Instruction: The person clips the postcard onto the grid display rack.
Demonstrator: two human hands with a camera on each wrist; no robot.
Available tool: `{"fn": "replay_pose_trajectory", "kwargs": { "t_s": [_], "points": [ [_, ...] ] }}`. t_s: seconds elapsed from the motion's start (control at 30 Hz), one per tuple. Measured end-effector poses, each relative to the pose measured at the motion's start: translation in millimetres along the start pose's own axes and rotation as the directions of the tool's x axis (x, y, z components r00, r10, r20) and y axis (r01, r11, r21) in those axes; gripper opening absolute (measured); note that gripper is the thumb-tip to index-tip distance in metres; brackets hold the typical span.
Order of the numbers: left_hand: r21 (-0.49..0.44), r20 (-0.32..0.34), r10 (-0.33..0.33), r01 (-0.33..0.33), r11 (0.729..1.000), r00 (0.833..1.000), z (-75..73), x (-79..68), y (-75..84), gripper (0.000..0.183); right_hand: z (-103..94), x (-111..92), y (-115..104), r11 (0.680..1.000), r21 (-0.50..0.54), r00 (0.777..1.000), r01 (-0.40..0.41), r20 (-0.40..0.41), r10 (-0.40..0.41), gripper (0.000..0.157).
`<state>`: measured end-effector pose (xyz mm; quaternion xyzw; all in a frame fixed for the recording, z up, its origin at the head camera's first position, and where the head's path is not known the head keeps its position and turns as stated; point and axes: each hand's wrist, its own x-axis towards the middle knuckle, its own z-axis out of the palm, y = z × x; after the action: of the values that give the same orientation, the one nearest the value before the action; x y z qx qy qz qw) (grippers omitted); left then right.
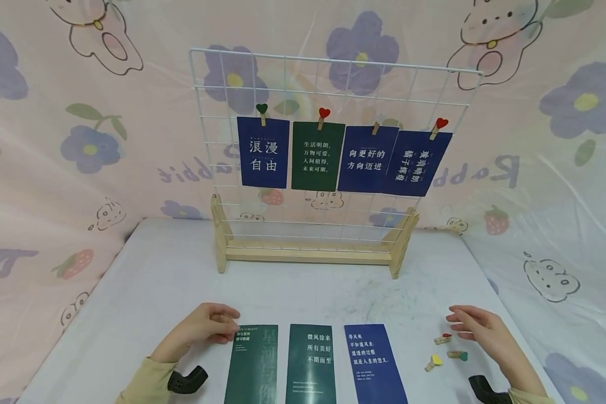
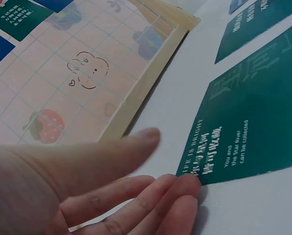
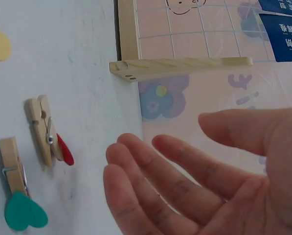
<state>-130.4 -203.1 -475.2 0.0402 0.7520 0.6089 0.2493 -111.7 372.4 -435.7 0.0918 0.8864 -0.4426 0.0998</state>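
Note:
My left hand is at the upper left corner of a dark green printed card on the table. In the left wrist view its fingertips touch that corner, while the thumb is raised apart from it. Beside this card lie a second green card and a blue card. The right hand, fingers loosely bent and holding nothing, hovers next to small wooden clothespins: one with a red heart, one with a green heart and one with a yellow flower.
A white wire grid rack on a wooden base stands at the table's back. Several cards hang on it in a row from heart-topped clothespins, including a blue card and a green card. A patterned curtain surrounds the table.

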Motion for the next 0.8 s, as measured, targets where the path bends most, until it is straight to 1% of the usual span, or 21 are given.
{"fn": "replay_pose_trajectory", "kwargs": {
  "t_s": [0.1, 0.33, 0.67, 0.8],
  "points": [
    [-0.010, 0.002, 0.013, -0.013, 1.000, 1.000, 1.4, 0.1, -1.2, 0.041, -1.4, -0.6, 1.7, 1.000, -0.003, 1.000, -0.024, 0.005, 0.024, 0.061],
    [0.017, -0.048, 0.009, -0.008, 1.000, 0.999, 4.8, 0.4, -2.6, 0.038, -2.2, -1.1, 2.4, 0.999, -0.005, 0.999, -0.041, 0.005, 0.041, 0.063],
    [0.114, -0.136, 0.036, -0.021, 0.993, 0.990, 8.9, 0.4, -5.1, 0.034, -2.0, 1.4, 5.6, 0.997, -0.025, 0.997, -0.070, 0.015, 0.071, 0.065],
    [0.189, -0.181, 0.065, -0.030, 0.982, 0.981, 11.5, 1.7, -6.8, 0.034, -1.6, 1.7, 6.3, 0.996, -0.032, 0.997, -0.077, 0.022, 0.078, 0.064]
  ]
}}
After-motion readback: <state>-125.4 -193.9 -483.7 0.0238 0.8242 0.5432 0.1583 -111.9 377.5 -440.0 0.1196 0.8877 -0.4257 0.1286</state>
